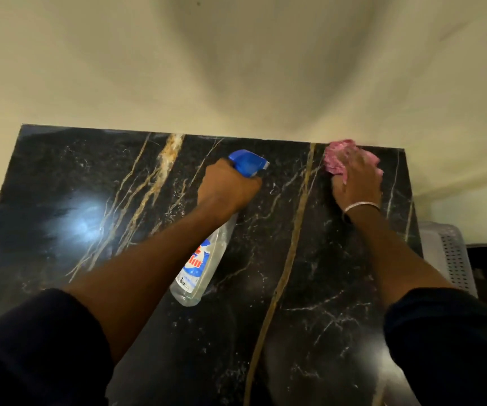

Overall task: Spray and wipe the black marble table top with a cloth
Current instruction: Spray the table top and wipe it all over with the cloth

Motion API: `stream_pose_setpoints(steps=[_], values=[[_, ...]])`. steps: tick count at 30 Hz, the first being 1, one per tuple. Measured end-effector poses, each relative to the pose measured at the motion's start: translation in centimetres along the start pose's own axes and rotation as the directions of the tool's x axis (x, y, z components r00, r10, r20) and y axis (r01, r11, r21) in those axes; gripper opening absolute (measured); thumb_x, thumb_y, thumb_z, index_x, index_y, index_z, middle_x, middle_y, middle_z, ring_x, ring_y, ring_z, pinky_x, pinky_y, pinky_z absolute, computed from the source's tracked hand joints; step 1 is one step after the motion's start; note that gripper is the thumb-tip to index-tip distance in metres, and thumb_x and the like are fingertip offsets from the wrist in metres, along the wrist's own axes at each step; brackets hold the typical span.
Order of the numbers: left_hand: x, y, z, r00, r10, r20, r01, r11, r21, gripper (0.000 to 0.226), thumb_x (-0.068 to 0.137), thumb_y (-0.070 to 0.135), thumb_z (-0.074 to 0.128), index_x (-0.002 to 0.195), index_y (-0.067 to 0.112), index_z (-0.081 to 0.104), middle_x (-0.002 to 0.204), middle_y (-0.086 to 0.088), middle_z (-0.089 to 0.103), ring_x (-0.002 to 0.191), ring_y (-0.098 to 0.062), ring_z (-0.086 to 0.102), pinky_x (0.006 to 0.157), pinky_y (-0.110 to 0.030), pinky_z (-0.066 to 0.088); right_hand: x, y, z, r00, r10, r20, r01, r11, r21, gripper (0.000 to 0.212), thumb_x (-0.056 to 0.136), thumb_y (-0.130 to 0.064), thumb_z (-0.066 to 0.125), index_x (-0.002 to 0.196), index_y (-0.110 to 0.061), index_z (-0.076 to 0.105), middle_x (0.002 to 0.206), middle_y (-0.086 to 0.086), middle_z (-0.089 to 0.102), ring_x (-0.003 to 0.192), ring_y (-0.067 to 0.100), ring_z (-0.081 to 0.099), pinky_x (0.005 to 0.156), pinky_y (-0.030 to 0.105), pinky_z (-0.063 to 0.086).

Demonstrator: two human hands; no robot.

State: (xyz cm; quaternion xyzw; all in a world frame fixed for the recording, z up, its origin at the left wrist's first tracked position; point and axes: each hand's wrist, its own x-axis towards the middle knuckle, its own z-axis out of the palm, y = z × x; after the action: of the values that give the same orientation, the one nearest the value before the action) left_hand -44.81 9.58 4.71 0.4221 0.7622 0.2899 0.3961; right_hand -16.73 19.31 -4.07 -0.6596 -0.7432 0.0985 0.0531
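Dark sleeves (31, 347) pushed up the forearms frame the near edge of a black marble surface (324, 288), a hard, glossy slab veined in gold and white that catches a bright lamp glare at left. Above it, the left hand (227, 186) holds a spray bottle (204, 259) clear of the stone, fingers clamped round its neck just below the blue trigger head (248, 162), nozzle aimed toward the far right. The bottle is clear, rigid plastic and looks nearly empty, so it is probably light; the neck is the natural place to hold it. Farther off, at the far right corner, the right hand (356, 180), with a thin silver bracelet (361, 206) at the wrist, presses a pink cloth (337, 158) against the stone, fingers curled over the wad, though blur softens the detail. Soft, nubbly and limp, the cloth probably slides easily on polished marble and is best gripped bunched. A white perforated basket (447, 253) stands beside the right edge; a plain cream wall (236, 68) rises behind.
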Motion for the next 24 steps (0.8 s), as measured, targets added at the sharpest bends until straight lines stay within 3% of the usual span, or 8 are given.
stream_pose_setpoints(steps=[3,8,14,18,22,24], values=[[0.7,1.0,1.5,1.0,0.024,0.013,-0.024,0.999,0.028,0.039,0.08,0.028,0.073,0.115,0.017,0.059,0.088,0.003,0.065,0.076,-0.007,0.061,0.073,-0.026,0.052,0.6,5.7,-1.2,0.989,0.149,0.014,-0.148,0.989,-0.031,0.061,0.087,-0.038,0.034,0.145,-0.022,0.036,0.154,0.012,0.034,0.142,0.038,0.029,0.114,0.058,0.026],[1.5,2.0,2.8,1.0,0.025,0.016,-0.026,0.996,0.08,0.044,0.079,0.029,0.073,0.119,0.018,0.057,0.09,0.003,0.065,0.075,-0.006,0.06,0.07,-0.025,0.049,1.0,8.4,-1.5,0.974,0.224,-0.038,-0.225,0.974,-0.032,0.067,0.085,-0.038,0.033,0.148,-0.018,0.039,0.159,0.011,0.027,0.143,0.041,0.026,0.115,0.052,0.026],[1.9,1.6,2.0,0.999,0.036,-0.002,-0.036,0.994,0.108,0.045,0.076,0.034,0.072,0.116,0.018,0.058,0.09,0.001,0.065,0.078,-0.011,0.063,0.077,-0.033,0.055,1.7,4.5,0.0,0.928,0.37,-0.051,-0.371,0.929,-0.009,0.064,0.089,-0.04,0.033,0.151,-0.023,0.034,0.161,0.008,0.022,0.146,0.038,0.017,0.117,0.057,0.016],[1.6,0.3,0.3,0.999,0.041,-0.004,-0.04,0.995,0.087,0.042,0.077,0.033,0.073,0.113,0.019,0.059,0.087,0.003,0.065,0.076,-0.008,0.062,0.075,-0.03,0.055,1.4,0.4,1.1,0.938,0.345,-0.042,-0.347,0.936,-0.06,0.058,0.097,-0.036,0.042,0.153,-0.025,0.029,0.162,0.008,0.018,0.148,0.035,0.013,0.118,0.057,0.01],[1.3,-0.8,-2.3,1.0,0.03,-0.008,-0.03,0.997,0.066,0.03,0.08,0.029,0.072,0.105,0.021,0.057,0.079,0.006,0.061,0.071,-0.006,0.059,0.062,-0.02,0.046,0.4,-6.2,2.3,0.949,0.313,-0.03,-0.315,0.948,-0.048,0.059,0.096,-0.038,0.044,0.152,-0.028,0.027,0.163,0.006,0.018,0.149,0.033,0.012,0.118,0.057,0.009],[1.3,-1.3,-3.6,1.0,0.013,-0.006,-0.013,0.998,0.055,0.031,0.08,0.028,0.072,0.105,0.02,0.057,0.078,0.006,0.06,0.072,-0.006,0.059,0.063,-0.022,0.047,-0.1,-9.6,3.0,0.956,0.293,-0.015,-0.294,0.955,-0.043,0.061,0.096,-0.039,0.044,0.153,-0.029,0.027,0.163,0.005,0.017,0.149,0.032,0.012,0.117,0.057,0.01]])
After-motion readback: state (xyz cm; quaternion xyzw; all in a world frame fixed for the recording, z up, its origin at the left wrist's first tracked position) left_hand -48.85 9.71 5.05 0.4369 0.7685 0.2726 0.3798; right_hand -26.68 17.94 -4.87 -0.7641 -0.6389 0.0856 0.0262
